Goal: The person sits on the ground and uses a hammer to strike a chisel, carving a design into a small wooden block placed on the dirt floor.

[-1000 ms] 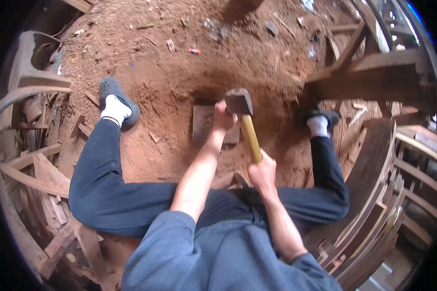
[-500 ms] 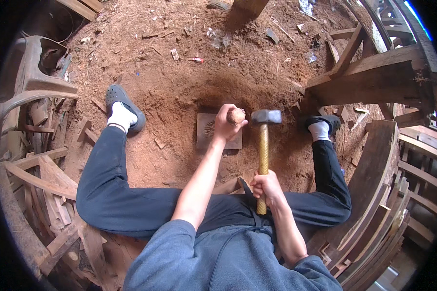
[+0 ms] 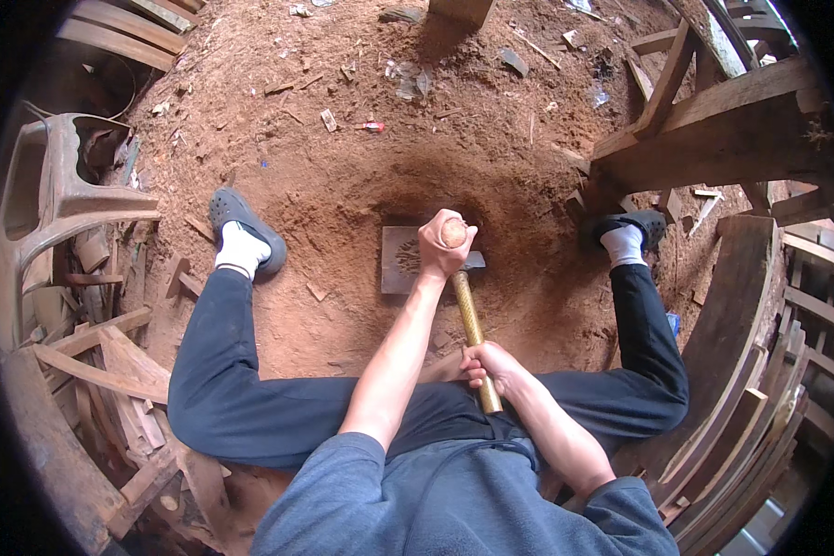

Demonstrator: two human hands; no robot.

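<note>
We sit on the dirt floor (image 3: 343, 176) with legs spread, and our left hand (image 3: 443, 248) is wrapped tightly around a small rounded wooden piece (image 3: 453, 232), holding it upright over the flat grey slab (image 3: 400, 259) that lies on the ground between our feet; our right hand (image 3: 491, 363) is clenched on the lower end of the hammer (image 3: 470, 320), whose yellowish handle runs up to a dark head tucked just beside and partly behind the left fist; to strike well, we judge the wooden piece should stand square on the slab, with the fingers kept low and clear of its top, and the hammer should come down straight rather than glancing, since the head sits very near the knuckles and a slip could catch them; a short, controlled swing seems wiser than a full one here; around us, the left shoe (image 3: 246, 228) and right shoe (image 3: 625, 227) rest well apart from the slab, a pale plastic chair (image 3: 60, 204) stands at the left, a heavy wooden beam (image 3: 713, 139) rises at the right, and stacked curved planks (image 3: 751, 371) crowd the right side; scraps of wood litter the ground, yet nothing lies between hammer and slab.
</note>
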